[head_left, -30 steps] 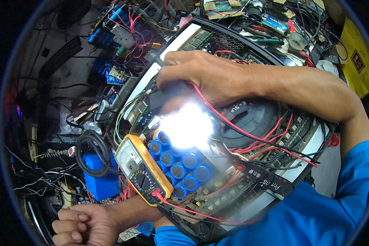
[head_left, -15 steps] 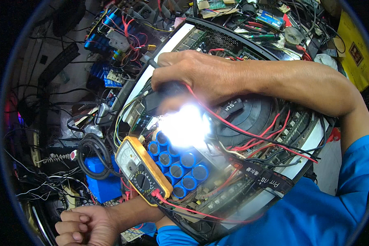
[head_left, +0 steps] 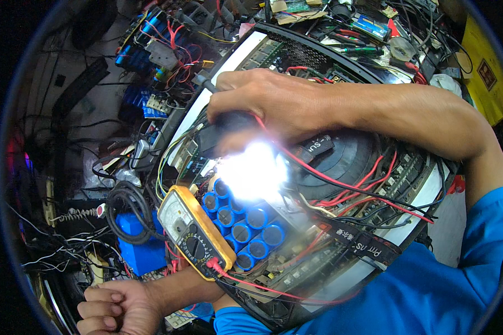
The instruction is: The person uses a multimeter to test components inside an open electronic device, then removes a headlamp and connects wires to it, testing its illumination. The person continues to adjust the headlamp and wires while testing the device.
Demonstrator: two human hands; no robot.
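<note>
My right hand (head_left: 268, 103) reaches in from the right over an opened electronic unit. It is closed round a dark rod-like tool (head_left: 205, 84) whose grey end sticks out past the thumb side. Red and black leads (head_left: 313, 162) run from under this hand toward the lower right. White glare below the hand hides the tool's other end and the parts there. A yellow-framed analogue multimeter (head_left: 195, 231) with a red plug leans beside blue cylindrical capacitors (head_left: 241, 231). My left hand (head_left: 120, 307) is curled closed with nothing in it, its forearm passing beneath the multimeter.
The unit's circuit boards surround a big round dark coil (head_left: 341, 162). A coiled black cable (head_left: 128, 212) and a blue block (head_left: 140, 245) lie left of the multimeter. Tools and loose wires clutter the far right, near a yellow bag (head_left: 486, 67). More wire-covered boards (head_left: 156, 50) stand far left.
Almost nothing differs. Both hands shift very slightly in the picture, and the right hand keeps its grip over the glare.
</note>
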